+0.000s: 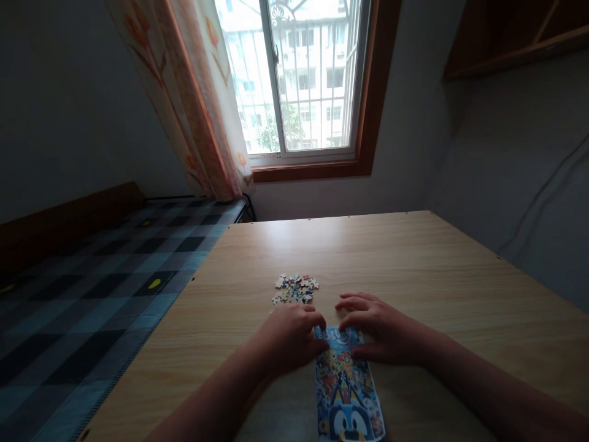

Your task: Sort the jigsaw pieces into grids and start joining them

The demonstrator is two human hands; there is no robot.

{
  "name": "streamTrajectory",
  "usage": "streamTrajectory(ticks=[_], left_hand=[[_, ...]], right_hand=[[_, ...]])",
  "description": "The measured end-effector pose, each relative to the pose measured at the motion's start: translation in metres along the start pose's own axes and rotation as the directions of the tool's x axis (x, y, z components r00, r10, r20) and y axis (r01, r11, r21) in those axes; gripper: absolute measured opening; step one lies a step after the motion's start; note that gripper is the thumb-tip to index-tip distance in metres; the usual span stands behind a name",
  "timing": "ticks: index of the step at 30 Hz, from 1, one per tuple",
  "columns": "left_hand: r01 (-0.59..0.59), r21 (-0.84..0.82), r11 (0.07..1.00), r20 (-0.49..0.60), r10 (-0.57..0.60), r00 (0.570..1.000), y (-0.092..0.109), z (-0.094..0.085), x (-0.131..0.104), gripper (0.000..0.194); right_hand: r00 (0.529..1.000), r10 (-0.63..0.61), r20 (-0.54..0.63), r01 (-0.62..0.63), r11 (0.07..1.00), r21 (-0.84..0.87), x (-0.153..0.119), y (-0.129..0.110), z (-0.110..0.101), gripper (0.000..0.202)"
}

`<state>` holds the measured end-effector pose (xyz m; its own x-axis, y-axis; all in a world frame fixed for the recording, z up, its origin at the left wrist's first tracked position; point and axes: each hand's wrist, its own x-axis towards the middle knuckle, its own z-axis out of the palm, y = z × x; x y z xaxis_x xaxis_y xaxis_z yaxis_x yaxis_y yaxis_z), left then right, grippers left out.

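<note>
A tall, narrow picture sheet (347, 387) lies on the wooden table in front of me, printed with a blue cartoon dog and many small figures. At its upper left corner my left hand (294, 334) is curled, thumb and forefinger on the edge of the sheet. My right hand (386, 328) lies along the upper right edge, its fingers spread and its thumb touching the sheet. Just beyond my left hand is a loose heap of jigsaw pieces (294, 290), partly hidden by that hand; some show pale backs, others colours.
The light wooden table (368, 252) reaches toward the wall below a barred window (317, 86). On the left, a bed with a checked cover (151, 245) adjoins it, under a flowered curtain (193, 98). A wooden shelf (515, 61) hangs at upper right.
</note>
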<state>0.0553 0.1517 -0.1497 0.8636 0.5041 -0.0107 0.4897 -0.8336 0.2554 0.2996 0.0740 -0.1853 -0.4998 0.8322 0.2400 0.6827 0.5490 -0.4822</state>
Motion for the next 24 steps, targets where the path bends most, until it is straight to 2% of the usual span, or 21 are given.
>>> streamTrajectory(ticks=[4, 10, 15, 19, 21, 24], left_hand=[[-0.012, -0.047, 0.999, -0.034, 0.011, 0.999, 0.001, 0.007, -0.001, 0.017], [-0.019, -0.199, 0.980, -0.173, -0.016, 0.985, 0.001, 0.016, 0.002, 0.018], [-0.033, -0.275, 0.961, -0.315, -0.057, 0.947, -0.005, 0.017, 0.005, 0.029], [-0.032, -0.337, 0.941, -0.411, -0.117, 0.904, -0.011, 0.018, 0.006, 0.031], [-0.027, -0.379, 0.925, -0.427, -0.149, 0.892, -0.012, 0.020, 0.006, 0.031], [-0.021, -0.437, 0.899, -0.408, -0.177, 0.896, -0.010, 0.022, 0.004, 0.034]], right_hand=[[1.000, -0.017, 0.016, 0.016, 0.999, 0.028, -0.001, 0.002, 0.002, 0.040], [1.000, -0.016, 0.005, 0.016, 0.999, 0.044, -0.002, 0.006, 0.006, 0.039], [1.000, -0.006, -0.007, 0.007, 0.998, 0.056, -0.001, 0.006, 0.006, 0.032], [1.000, 0.016, -0.016, -0.015, 0.997, 0.075, 0.000, 0.006, 0.006, 0.026], [0.999, 0.023, -0.023, -0.020, 0.996, 0.084, 0.000, 0.006, 0.007, 0.023], [0.999, 0.023, -0.036, -0.020, 0.996, 0.090, 0.001, 0.006, 0.008, 0.023]])
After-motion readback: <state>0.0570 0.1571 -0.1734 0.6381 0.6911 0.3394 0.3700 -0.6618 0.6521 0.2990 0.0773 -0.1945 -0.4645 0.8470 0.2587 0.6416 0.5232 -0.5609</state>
